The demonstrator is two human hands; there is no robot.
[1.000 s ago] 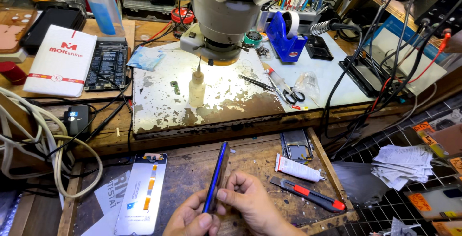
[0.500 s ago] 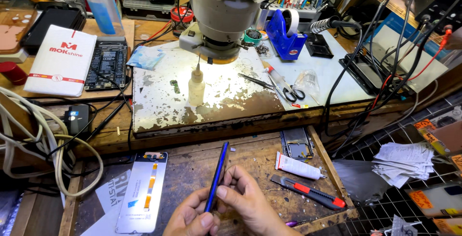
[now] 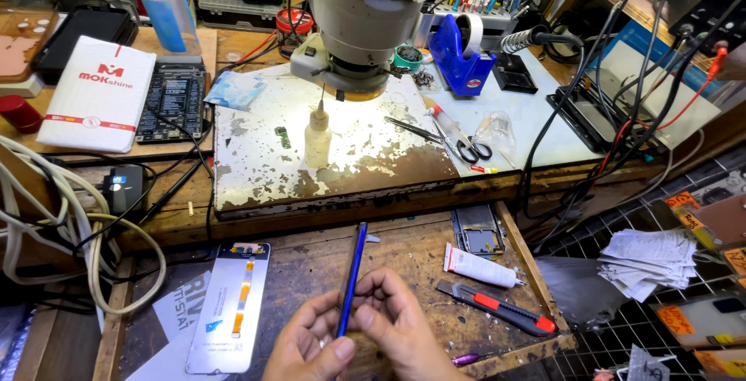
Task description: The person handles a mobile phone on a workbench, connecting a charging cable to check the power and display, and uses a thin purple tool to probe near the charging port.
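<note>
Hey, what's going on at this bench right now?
A person holds a thin blue phone edge-on in both hands over a scuffed wooden tray. The left hand grips its lower end, and the right hand pinches it from the other side. Beside the hands lie a phone screen panel, a white tube and a utility knife. Further back, a small squeeze bottle stands on a worn white mat under a microscope.

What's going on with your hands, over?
Left hand and right hand both grip a thin blue phone, edge up. Glue tube and box cutter lie right, apart. Nothing blocking.
</note>
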